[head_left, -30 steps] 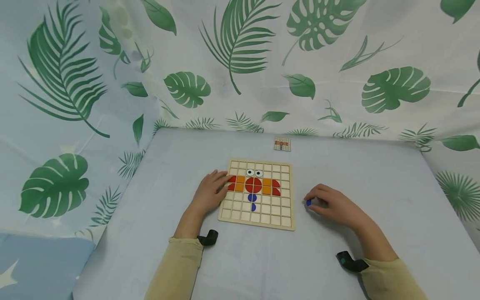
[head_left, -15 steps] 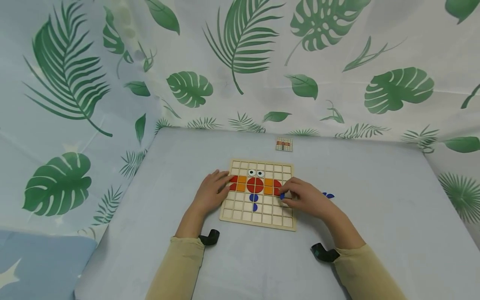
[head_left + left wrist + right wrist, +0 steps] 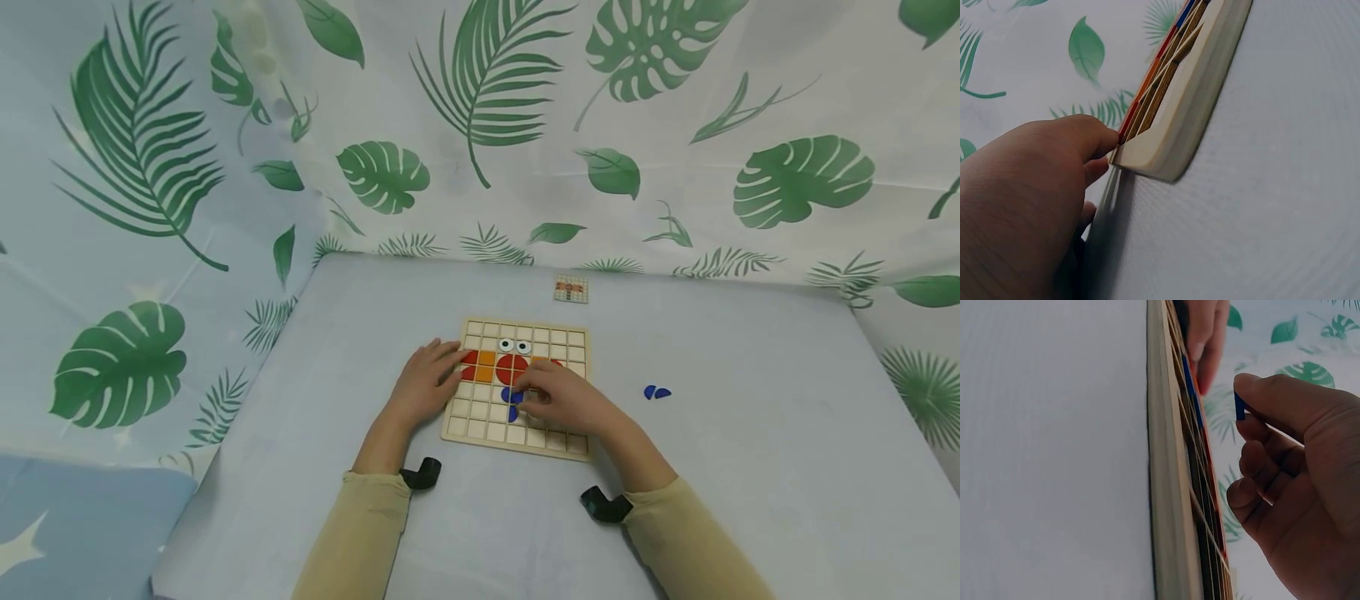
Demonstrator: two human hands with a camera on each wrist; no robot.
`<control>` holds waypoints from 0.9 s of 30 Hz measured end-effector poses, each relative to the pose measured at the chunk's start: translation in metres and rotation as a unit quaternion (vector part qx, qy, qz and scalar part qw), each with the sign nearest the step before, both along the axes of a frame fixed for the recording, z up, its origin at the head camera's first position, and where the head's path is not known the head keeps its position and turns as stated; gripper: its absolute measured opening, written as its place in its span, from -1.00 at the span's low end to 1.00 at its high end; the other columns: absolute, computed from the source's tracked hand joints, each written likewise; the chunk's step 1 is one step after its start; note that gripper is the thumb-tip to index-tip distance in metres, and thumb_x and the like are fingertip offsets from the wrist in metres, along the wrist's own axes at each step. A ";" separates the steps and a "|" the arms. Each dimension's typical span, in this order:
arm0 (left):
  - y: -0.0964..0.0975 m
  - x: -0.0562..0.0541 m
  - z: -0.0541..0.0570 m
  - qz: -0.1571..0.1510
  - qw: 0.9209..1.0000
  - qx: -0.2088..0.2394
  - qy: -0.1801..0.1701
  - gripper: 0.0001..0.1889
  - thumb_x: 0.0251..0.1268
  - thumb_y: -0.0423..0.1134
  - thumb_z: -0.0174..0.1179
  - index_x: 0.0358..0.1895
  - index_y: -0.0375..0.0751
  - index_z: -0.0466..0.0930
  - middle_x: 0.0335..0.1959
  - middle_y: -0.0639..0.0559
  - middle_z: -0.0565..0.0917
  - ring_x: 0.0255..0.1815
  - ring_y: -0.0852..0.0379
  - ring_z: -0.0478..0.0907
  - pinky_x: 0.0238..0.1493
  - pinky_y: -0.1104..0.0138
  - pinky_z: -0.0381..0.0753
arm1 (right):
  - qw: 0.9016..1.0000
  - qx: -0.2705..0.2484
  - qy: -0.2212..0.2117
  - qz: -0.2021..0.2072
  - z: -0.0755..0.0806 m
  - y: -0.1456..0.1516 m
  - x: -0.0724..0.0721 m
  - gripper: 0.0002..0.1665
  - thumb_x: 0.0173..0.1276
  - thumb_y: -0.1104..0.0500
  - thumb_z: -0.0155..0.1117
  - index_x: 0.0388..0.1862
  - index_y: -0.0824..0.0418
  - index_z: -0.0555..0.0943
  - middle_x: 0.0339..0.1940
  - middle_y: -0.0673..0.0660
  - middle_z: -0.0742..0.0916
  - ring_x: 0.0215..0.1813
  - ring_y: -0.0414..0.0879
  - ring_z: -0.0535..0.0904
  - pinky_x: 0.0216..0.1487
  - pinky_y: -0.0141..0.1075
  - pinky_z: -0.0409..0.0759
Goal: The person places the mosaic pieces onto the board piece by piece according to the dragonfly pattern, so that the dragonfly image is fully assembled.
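A wooden grid board (image 3: 477, 429) lies on the table with flat coloured tiles in its cells: two eye tiles (image 3: 514, 346), a red circle (image 3: 510, 367), orange squares (image 3: 485, 367), red pieces toward both sides and blue half-round tiles (image 3: 512, 414) below. My left hand (image 3: 423, 382) rests at the board's left edge, its fingertips touching the frame and the red pieces. Over the middle of the board, my right hand (image 3: 562, 398) pinches a small blue tile (image 3: 1239, 406) between thumb and forefinger; the right wrist view shows it apart from the board. My right hand hides the board's right-hand tiles partly.
Two loose blue tiles (image 3: 657, 392) lie on the table right of the board. A small pattern card (image 3: 572, 289) lies behind it. A leaf-printed cloth (image 3: 480, 208) stands at the back and left of the pale table (image 3: 750, 400).
My right hand has carried the blue tile leftward from the table over the board to its middle, uncovering the two loose blue tiles. The left hand has stayed at the board's edge.
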State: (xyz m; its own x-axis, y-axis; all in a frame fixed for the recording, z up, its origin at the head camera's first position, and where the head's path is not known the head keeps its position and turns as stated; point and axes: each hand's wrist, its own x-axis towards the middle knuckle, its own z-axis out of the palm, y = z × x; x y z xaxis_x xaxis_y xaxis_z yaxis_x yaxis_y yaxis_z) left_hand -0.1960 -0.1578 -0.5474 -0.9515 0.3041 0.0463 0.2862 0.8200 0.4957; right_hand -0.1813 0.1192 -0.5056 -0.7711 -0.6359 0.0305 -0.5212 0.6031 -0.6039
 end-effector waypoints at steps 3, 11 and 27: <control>-0.001 0.000 -0.001 -0.004 1.000 -0.004 0.008 -0.53 0.51 -0.04 0.01 0.43 0.13 0.39 0.49 0.10 0.36 0.60 -0.08 0.09 0.62 -0.01 -0.01 | 1.000 0.002 -0.002 0.006 -0.002 -0.009 0.002 -0.80 0.35 0.09 0.34 -0.06 0.02 0.69 -0.06 -0.08 0.66 -0.15 -0.19 0.51 -0.11 -0.36 0.59; -0.002 -0.001 -0.001 -0.016 1.000 0.000 0.018 -0.53 0.52 -0.04 0.00 0.44 0.11 0.39 0.48 0.08 0.37 0.60 -0.10 0.09 0.62 -0.03 0.00 | 1.000 0.024 0.011 0.011 -0.007 -0.022 0.007 -0.81 0.34 0.03 0.37 -0.09 -0.03 0.65 -0.11 -0.11 0.62 -0.18 -0.22 0.50 -0.10 -0.35 0.60; -0.002 -0.002 -0.003 -0.014 1.000 0.001 0.019 -0.54 0.52 -0.04 0.00 0.43 0.12 0.40 0.48 0.09 0.38 0.59 -0.10 0.11 0.62 -0.02 0.00 | 0.999 0.042 0.007 0.006 -0.010 -0.025 0.011 -0.85 0.36 0.04 0.35 -0.11 -0.06 0.66 -0.11 -0.17 0.59 -0.16 -0.26 0.51 -0.03 -0.31 0.63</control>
